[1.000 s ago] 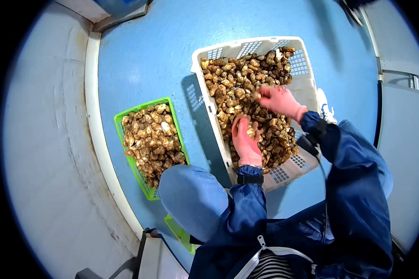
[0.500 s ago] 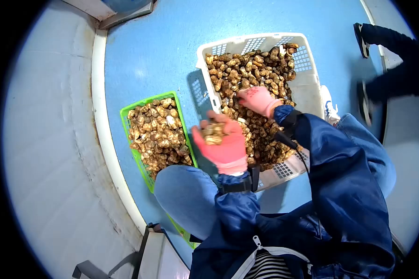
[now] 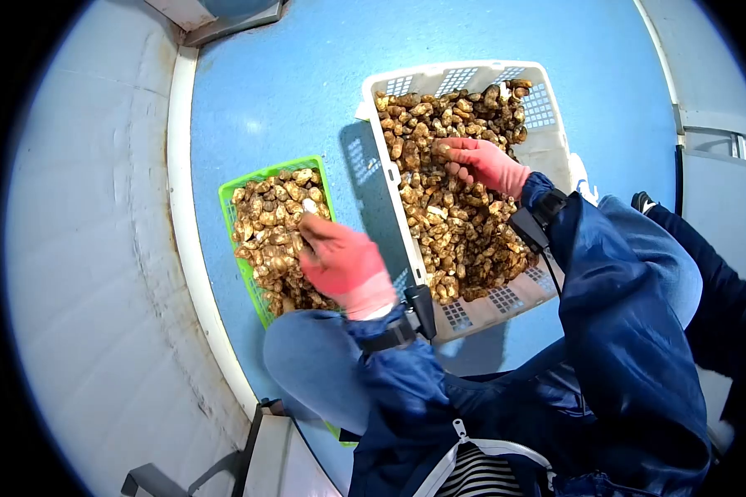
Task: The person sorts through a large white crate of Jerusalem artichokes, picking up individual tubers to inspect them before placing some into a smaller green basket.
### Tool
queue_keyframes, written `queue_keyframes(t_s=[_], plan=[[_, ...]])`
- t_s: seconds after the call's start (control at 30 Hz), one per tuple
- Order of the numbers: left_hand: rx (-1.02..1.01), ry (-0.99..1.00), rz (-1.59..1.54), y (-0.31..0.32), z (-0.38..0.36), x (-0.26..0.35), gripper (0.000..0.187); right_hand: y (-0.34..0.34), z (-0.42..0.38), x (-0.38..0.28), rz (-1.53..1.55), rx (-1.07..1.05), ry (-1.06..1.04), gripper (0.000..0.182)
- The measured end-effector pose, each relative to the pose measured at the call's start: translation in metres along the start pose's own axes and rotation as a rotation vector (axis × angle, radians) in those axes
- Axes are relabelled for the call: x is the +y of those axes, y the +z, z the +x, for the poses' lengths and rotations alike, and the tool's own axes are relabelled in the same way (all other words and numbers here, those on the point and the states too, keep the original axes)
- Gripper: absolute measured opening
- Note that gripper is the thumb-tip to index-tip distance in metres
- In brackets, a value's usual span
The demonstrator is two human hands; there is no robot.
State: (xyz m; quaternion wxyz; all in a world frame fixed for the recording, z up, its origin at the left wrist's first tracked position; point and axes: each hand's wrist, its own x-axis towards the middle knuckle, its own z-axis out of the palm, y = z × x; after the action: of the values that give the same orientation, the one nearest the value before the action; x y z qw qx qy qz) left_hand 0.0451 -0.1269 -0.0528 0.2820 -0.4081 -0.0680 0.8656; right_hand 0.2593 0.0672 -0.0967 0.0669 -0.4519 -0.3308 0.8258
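Observation:
Both my hands wear pink gloves. Palm down, my left hand [image 3: 346, 267] is over the lower right part of a green basket [image 3: 330, 189] filled with brown, knobbly tubers [image 3: 265, 217]. Its fingers are blurred and partly hidden, so its grip is unclear. Above the heap in a large white crate [image 3: 547, 147], my right hand [image 3: 485, 166] has its thumb and forefinger closed on a small brown tuber [image 3: 442, 151]. More tubers [image 3: 452, 236] lie below and around that hand.
The crate and basket stand on a blue floor [image 3: 282, 91], with a pale wall [image 3: 99, 248] at the left. My left knee [image 3: 311, 360] touches the basket's lower end. Another person's dark-clothed leg [image 3: 704, 257] is at the right, close to my right knee.
My left hand has moved left from beside the crate to the green basket and turned palm down; tubers lay in its palm before. My right hand has lifted slightly. The other person's legs have moved down.

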Motion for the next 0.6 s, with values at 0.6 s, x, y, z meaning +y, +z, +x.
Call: queue_keyframes(t_s=[0.6], plan=[[0.072, -0.256, 1.238, -0.112, -0.031, -0.082, 0.028, -0.021, -0.011, -0.012, -1.084, 0.546, 0.004, 0.038]])
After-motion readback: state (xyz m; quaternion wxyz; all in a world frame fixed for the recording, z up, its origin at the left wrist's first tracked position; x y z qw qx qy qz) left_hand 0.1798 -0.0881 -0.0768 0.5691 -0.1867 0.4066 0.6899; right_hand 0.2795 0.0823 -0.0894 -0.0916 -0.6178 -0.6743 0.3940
